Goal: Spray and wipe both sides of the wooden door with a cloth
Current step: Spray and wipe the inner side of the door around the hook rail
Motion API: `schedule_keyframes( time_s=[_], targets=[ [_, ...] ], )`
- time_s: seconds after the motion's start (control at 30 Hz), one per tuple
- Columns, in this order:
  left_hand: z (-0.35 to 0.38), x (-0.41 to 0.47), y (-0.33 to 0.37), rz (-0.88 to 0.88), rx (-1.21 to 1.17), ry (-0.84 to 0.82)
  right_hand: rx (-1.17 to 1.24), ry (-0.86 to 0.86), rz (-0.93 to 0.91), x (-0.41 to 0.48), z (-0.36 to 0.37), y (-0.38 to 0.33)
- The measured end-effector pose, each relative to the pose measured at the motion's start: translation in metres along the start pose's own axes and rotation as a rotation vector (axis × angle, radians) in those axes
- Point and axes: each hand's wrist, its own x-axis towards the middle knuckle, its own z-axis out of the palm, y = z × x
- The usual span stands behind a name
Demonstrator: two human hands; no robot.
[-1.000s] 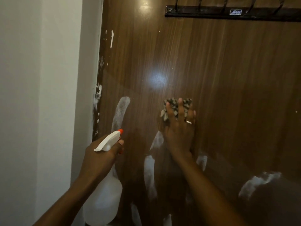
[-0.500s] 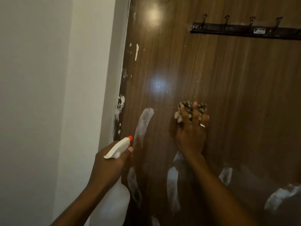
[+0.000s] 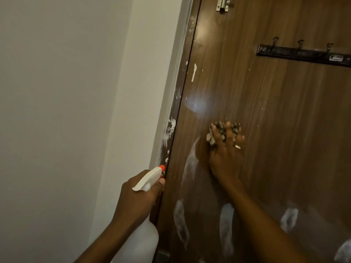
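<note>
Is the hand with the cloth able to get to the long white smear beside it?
Probably yes. The right hand presses the cloth on the door, and the long white smear lies just to its left with nothing between.

We are facing a plain off-white wall (image 3: 57, 92) that is filling the left half of the view and reading greyer than what lies beside it. It is turning a corner into a narrower, paler wall return (image 3: 150, 63), which is running up to a dark brown door frame (image 3: 180, 92). White paint smears (image 3: 170, 128) are streaking the frame's edge about halfway up. Right of the frame, we are seeing a dark hook rail (image 3: 296, 54) sitting high up, with three hooks showing and a small label (image 3: 336, 58) near its right end. A silver latch bolt (image 3: 223, 4) is hanging at the top edge. A soft glare (image 3: 195, 105) is shining near the frame.
</note>
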Motion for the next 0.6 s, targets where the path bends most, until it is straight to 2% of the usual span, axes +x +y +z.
schedule_keyframes(
  time_s=[0.1,0.2,0.37,0.43,0.5,0.6],
  targets=[
    [-0.007,0.003,-0.001,0.025,0.010,-0.007,-0.047,-0.013,-0.095,0.039,0.011,-0.049],
    [-0.014,0.005,-0.004,0.024,0.006,-0.003,-0.131,-0.005,-0.226,0.040,0.028,-0.066],
    [-0.009,-0.001,-0.004,0.063,0.044,-0.040,-0.178,-0.149,-0.564,-0.054,0.049,-0.057],
    [-0.004,-0.003,-0.004,0.029,0.034,-0.051,-0.182,-0.197,-0.647,-0.101,0.054,-0.036],
    [0.000,-0.005,-0.006,-0.015,0.000,-0.076,-0.180,-0.177,-0.626,-0.130,0.052,-0.010],
    [0.002,-0.006,-0.017,-0.016,0.025,-0.079,-0.145,-0.086,-0.435,-0.126,0.040,0.008]
  ],
)
